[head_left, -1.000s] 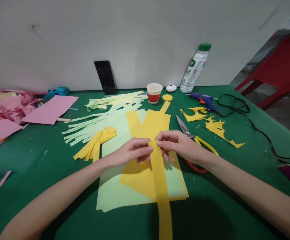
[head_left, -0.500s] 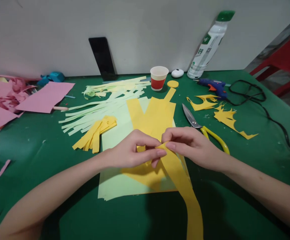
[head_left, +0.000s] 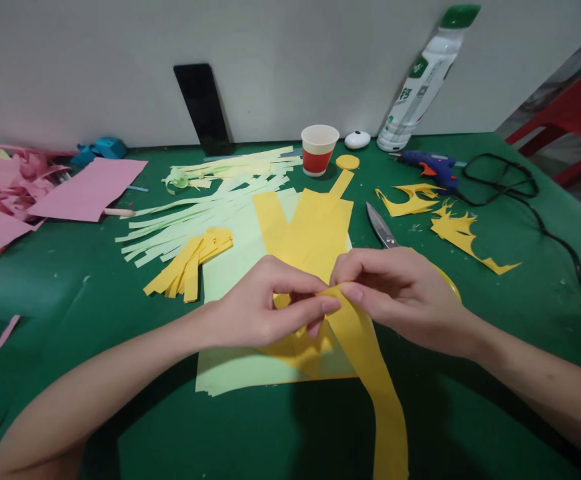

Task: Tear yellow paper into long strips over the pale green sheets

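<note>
My left hand (head_left: 280, 303) and my right hand (head_left: 400, 293) meet over the middle of the work area, both pinching the upper end of a long yellow paper strip (head_left: 387, 400). The strip hangs down past the near side of the sheets and leaves the view at the bottom. Beneath my hands, cut yellow paper (head_left: 320, 223) lies on a stack of pale green sheets (head_left: 235, 373). Scissors (head_left: 381, 227) with yellow handles rest beside my right hand, which partly covers them. A bundle of short yellow strips (head_left: 190, 263) lies left of the stack.
Pale green strips (head_left: 170, 223) fan out at the left, with pink paper (head_left: 93, 190) beyond. A paper cup (head_left: 319, 152), phone (head_left: 203, 107) and bottle (head_left: 425, 83) stand along the wall. At the right are a glue gun (head_left: 430, 167), its cord and yellow scraps (head_left: 463, 233).
Both hands have shifted slightly to the right with the strip still pinched between them. My right hand now covers more of the scissors' handles. The view has tilted a little.
</note>
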The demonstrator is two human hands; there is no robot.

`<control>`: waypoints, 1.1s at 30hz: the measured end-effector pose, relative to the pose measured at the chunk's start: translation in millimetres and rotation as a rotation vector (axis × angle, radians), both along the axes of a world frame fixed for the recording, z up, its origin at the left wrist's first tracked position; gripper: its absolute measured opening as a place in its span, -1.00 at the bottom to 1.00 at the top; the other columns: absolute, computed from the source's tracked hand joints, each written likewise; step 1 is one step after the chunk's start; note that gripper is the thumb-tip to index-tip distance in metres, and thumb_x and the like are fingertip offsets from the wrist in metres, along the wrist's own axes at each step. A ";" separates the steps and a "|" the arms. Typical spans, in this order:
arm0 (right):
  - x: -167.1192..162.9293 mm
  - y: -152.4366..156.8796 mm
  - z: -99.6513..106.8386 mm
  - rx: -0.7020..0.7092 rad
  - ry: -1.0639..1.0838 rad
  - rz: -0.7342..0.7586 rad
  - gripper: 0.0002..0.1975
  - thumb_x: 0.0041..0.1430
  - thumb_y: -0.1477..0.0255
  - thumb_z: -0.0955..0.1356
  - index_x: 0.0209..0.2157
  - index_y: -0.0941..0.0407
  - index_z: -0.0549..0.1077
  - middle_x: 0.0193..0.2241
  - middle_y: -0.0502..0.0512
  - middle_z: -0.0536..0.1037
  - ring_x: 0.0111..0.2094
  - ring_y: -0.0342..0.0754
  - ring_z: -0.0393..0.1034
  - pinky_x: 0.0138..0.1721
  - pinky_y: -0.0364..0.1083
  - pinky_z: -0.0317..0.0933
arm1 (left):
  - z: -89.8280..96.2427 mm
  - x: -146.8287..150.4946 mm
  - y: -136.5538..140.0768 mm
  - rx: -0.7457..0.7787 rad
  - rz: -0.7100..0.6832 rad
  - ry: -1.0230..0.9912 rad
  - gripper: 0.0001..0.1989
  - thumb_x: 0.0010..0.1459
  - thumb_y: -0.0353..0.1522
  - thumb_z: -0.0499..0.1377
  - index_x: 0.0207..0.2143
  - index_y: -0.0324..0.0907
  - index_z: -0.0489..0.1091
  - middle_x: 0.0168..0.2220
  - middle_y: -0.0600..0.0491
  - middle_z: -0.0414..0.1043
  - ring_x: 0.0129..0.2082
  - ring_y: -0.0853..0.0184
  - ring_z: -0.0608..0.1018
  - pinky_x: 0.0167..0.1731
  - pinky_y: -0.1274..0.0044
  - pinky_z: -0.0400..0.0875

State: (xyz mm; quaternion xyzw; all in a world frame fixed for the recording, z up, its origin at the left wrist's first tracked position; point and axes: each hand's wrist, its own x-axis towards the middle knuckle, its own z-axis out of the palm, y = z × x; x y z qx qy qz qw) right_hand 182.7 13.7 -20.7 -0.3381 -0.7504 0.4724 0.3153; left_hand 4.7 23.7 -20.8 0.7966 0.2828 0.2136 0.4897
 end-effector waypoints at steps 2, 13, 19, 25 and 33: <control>0.3 -0.4 1.4 -0.001 -0.014 0.055 -0.84 0.05 0.55 0.23 -0.58 0.13 0.26 -0.63 -0.11 0.29 -0.61 -0.29 0.10 -0.63 -0.25 -0.06 | 0.4 -1.3 -0.9 -0.008 -0.051 -0.011 -0.69 0.15 -0.39 0.02 -0.62 -0.27 0.36 -0.67 0.09 0.37 -0.70 0.53 0.31 -0.66 0.66 0.17; 4.2 4.6 -4.9 -0.114 0.004 0.264 -0.81 0.11 0.43 0.23 -0.56 0.14 0.24 -0.63 -0.10 0.25 -0.61 -0.28 0.08 -0.62 -0.25 -0.09 | 0.4 -3.3 -1.3 -0.046 -0.185 -0.027 -0.70 0.14 -0.40 0.00 -0.62 -0.24 0.34 -0.66 0.08 0.38 -0.70 0.51 0.31 -0.66 0.65 0.19; 2.4 3.6 -3.7 -0.079 0.011 0.146 -0.82 0.06 0.51 0.24 -0.59 0.14 0.21 -0.64 -0.10 0.24 -0.63 -0.29 0.05 -0.65 -0.25 -0.10 | -1.1 -1.6 -0.5 -0.003 -0.105 -0.051 -0.70 0.14 -0.42 0.02 -0.63 -0.23 0.33 -0.67 0.13 0.33 -0.71 0.54 0.28 -0.65 0.67 0.17; 1.4 2.5 -4.3 -0.065 0.021 0.077 -0.82 0.09 0.54 0.21 -0.57 0.13 0.22 -0.63 -0.10 0.25 -0.61 -0.29 0.09 -0.64 -0.25 -0.07 | 1.0 -1.5 -0.8 0.018 -0.038 -0.008 -0.66 0.15 -0.40 0.00 -0.67 -0.23 0.30 -0.69 0.12 0.32 -0.71 0.53 0.31 -0.65 0.65 0.18; 1.2 3.5 0.4 -0.026 0.009 0.060 -0.83 0.12 0.51 0.22 -0.55 0.13 0.26 -0.63 -0.11 0.27 -0.65 -0.30 0.02 -0.69 -0.22 -0.15 | 1.3 -1.5 -0.4 0.020 0.031 -0.081 -0.79 0.10 -0.44 0.06 -0.58 -0.26 0.34 -0.63 0.12 0.38 -0.67 0.52 0.37 -0.62 0.67 0.28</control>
